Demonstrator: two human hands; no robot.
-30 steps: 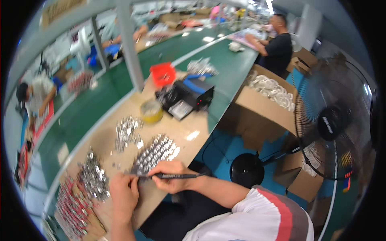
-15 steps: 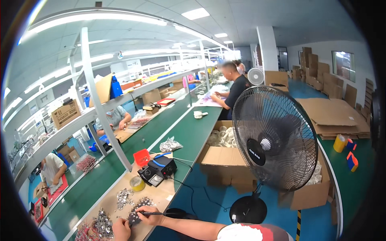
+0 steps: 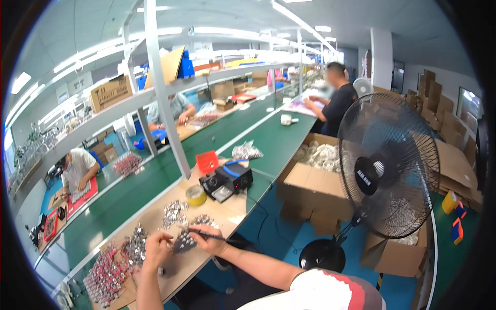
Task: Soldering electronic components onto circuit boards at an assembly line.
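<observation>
My right hand [image 3: 209, 241] grips a slim black soldering iron [image 3: 223, 238], its handle pointing right and its tip end toward my left hand. Across from it, my left hand [image 3: 158, 247] has its fingertips pinched together; whatever they hold is too small to make out. Between and beyond the hands lie a dark heap of small metal parts [image 3: 184, 242] and a pile of silver pieces [image 3: 175, 213]. More metal parts [image 3: 136, 241] are heaped left of my left hand, beside a spread of red-wired parts [image 3: 109, 266]. All rest on a brown board [image 3: 227, 213].
Behind the piles stand a yellow tape roll [image 3: 196, 195], a black soldering station [image 3: 232, 178], a red bin [image 3: 207, 162] and a bag of parts [image 3: 247, 150]. A shelf post [image 3: 170, 113] rises beyond. Right of the bench are a floor fan [image 3: 387, 165] and a carton [image 3: 315, 183]. Co-workers sit farther off.
The whole view has swung, so the bench appears higher and farther right. My left hand has moved a little left, away from my right hand, which stays over the dark heap with the soldering iron.
</observation>
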